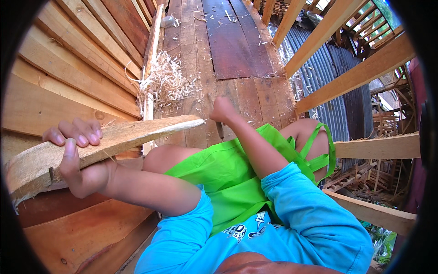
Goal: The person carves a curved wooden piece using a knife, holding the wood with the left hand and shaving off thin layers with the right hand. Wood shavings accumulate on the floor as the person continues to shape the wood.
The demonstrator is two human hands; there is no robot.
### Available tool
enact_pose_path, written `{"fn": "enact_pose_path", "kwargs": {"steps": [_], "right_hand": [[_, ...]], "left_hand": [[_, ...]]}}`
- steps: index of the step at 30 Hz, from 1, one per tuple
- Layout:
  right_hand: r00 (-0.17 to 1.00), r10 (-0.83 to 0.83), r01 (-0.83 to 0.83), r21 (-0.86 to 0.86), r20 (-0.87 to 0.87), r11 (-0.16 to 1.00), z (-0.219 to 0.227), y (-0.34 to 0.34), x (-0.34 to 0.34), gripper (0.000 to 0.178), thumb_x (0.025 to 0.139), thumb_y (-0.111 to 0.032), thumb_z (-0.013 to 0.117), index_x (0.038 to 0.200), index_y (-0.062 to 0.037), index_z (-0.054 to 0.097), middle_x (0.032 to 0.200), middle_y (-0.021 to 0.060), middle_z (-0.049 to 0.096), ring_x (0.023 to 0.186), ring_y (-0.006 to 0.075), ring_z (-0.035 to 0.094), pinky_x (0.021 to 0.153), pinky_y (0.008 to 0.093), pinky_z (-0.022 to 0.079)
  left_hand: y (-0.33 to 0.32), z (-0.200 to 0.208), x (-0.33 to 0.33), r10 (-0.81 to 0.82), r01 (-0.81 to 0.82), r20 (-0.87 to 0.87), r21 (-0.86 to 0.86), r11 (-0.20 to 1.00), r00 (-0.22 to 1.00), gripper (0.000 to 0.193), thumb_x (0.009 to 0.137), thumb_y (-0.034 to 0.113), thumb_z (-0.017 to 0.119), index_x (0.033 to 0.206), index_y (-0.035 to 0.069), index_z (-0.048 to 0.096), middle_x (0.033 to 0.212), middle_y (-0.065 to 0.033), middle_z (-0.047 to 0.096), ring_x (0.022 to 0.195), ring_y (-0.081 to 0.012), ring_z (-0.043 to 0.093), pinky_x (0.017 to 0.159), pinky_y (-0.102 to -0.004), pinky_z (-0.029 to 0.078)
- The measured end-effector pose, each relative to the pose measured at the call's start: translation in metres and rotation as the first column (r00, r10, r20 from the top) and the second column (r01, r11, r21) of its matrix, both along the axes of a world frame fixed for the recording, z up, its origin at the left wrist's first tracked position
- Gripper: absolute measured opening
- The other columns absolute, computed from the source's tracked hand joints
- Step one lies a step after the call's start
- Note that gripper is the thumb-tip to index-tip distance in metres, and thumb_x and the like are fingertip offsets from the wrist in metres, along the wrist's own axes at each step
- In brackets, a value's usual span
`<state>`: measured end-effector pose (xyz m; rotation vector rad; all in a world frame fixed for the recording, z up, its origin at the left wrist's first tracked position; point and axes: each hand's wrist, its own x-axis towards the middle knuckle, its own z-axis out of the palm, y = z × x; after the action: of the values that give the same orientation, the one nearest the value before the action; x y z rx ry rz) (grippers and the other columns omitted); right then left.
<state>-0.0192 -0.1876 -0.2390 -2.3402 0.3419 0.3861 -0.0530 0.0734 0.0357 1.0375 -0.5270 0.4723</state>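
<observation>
My left hand (84,150) is closed around a pale, rough-cut curved piece of wood (141,130), thumb on the near side and fingers over the top. The wood is broad and notched at the left and narrows to a splintered tip on the right, above my knee. My right hand (222,109) is a closed fist just right of that tip, apart from it. It grips what looks like a knife (220,131); the dark handle end sticks out below the fist, and a thin blade, seen nearly edge-on, shows above it.
Curled wood shavings (165,80) lie heaped on the plank floor (191,45) against a low rail. Stacked boards (77,59) line the left side. A slatted wooden railing (351,89) runs along the right, with corrugated metal sheets (337,68) beyond. A green apron (228,169) covers my lap.
</observation>
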Motion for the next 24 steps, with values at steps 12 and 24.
{"fn": "enact_pose_path", "kwargs": {"steps": [12,24], "right_hand": [[0.934,-0.296,0.241,0.258,0.201,0.936,-0.025,-0.026,0.016,0.024,0.076,-0.017,0.059,0.092,-0.0029,0.070,0.082,0.0210,0.067,0.077,0.0320,0.067,0.073,0.0394,0.051],[0.961,-0.264,0.228,0.293,0.088,0.928,-0.009,0.007,0.049,0.020,0.078,-0.007,0.053,0.089,0.0018,0.068,0.067,0.0209,0.064,0.058,0.0328,0.065,0.054,0.0404,0.050]], "left_hand": [[0.005,-0.001,-0.001,0.022,-0.022,-0.010,0.017,1.000,1.000,0.021,0.072,0.012,0.053,0.090,0.008,0.044,0.069,-0.0061,0.042,0.061,-0.0154,0.042,0.063,-0.0319,0.038],[-0.002,-0.002,0.000,0.038,-0.038,-0.013,0.031,0.999,0.999,0.026,0.070,0.010,0.053,0.093,0.008,0.042,0.067,-0.0051,0.040,0.058,-0.0137,0.040,0.059,-0.0305,0.038]]}}
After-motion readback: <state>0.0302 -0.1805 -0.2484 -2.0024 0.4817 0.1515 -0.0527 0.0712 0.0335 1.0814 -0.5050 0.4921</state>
